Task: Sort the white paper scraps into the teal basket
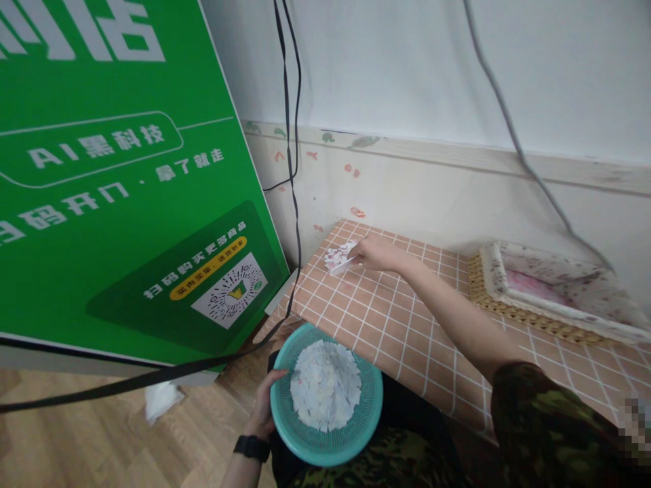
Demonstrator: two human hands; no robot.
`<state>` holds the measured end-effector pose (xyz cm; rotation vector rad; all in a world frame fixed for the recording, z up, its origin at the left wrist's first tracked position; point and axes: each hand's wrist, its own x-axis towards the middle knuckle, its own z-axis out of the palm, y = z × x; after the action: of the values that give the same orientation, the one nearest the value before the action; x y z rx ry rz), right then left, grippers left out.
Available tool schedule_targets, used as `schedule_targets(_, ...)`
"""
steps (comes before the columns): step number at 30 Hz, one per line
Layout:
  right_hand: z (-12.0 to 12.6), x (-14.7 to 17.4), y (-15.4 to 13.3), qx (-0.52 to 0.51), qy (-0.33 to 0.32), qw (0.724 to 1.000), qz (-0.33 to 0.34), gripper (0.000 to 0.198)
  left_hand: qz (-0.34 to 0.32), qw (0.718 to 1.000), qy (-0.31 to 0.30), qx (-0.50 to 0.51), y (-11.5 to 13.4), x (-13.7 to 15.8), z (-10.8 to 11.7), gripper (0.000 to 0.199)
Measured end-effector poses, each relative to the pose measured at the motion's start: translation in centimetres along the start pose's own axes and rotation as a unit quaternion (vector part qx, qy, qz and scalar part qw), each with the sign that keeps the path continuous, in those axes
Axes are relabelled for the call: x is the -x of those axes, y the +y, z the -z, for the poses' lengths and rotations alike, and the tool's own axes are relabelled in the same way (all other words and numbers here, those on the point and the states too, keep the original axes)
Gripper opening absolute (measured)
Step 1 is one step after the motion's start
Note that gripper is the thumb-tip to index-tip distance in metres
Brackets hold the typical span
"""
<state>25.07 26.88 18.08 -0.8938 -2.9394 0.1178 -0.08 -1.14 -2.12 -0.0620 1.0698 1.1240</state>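
Observation:
My left hand (265, 401) grips the left rim of a round teal plastic basket (377, 400), held below the table's front edge. Inside it lies a heap of small white paper scraps (325, 385). Stretched across the table, my right hand (377, 253) is closed on a thin white card-like strip (342, 266), whose exact kind I cannot make out. The strip stands against a small pile of paper scraps (340, 253), white with some reddish marks, near the table's far left corner.
The table (386, 318) has a brown checked cover. A cloth-lined wicker basket (481, 281) stands at the right by the wall. A large green panel (127, 203) rises at the left. A black cable (296, 224) hangs down past the table corner. A white bag-like item (161, 400) lies on the floor.

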Motion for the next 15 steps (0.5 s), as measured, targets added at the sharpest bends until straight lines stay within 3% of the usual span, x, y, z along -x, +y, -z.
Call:
schedule_targets(5, 1.0, -0.6, -0.2, 0.005, -0.036, 0.999, 0.015, 0.017, -0.007, 1.000, 0.011, 0.003, 0.0, -0.1, 0.0, 0.014)
schedule_targets(15, 1.8, -0.7, -0.8, -0.003, -0.049, 0.999, 0.004, 0.017, -0.014, 1.000, 0.015, 0.001, 0.1, 0.3, -0.4, 0.013)
